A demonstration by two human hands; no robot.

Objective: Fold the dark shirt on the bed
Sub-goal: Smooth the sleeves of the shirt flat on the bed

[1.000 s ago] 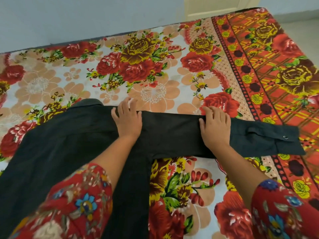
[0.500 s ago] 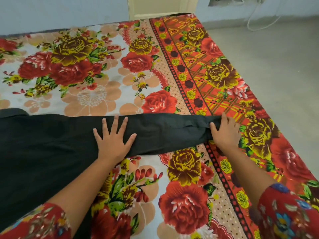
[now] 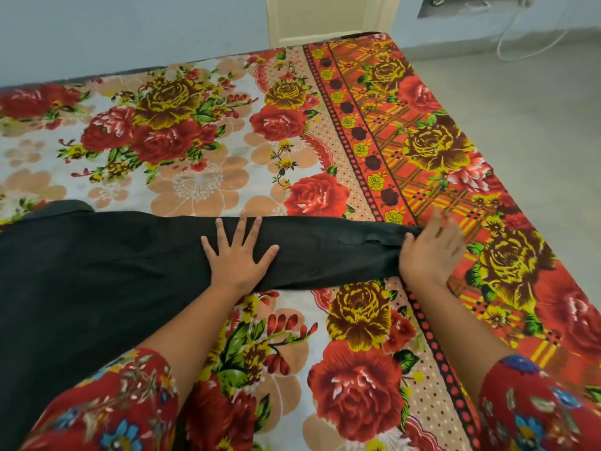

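Note:
The dark shirt [image 3: 97, 275] lies flat on the bed's left side, its collar [image 3: 61, 208] at the far edge. One long sleeve [image 3: 325, 252] stretches right across the floral bedsheet [image 3: 201, 177]. My left hand [image 3: 239, 255] presses flat on the middle of the sleeve, fingers spread. At the sleeve's end my right hand [image 3: 429, 252], blurred by motion, has its thumb over the fabric and grips the cuff. The cuff itself is hidden under the hand.
The bed's right edge [image 3: 533, 242] runs diagonally beside my right hand, with grey floor [image 3: 536, 109] beyond. A pale wall [image 3: 130, 27] and a door frame [image 3: 325, 17] stand behind the bed. A white cable [image 3: 517, 43] hangs at the far right.
My left hand slid right from the shoulder onto the sleeve and spread flat. The right hand moved out along the sleeve to the cuff. The view swung right.

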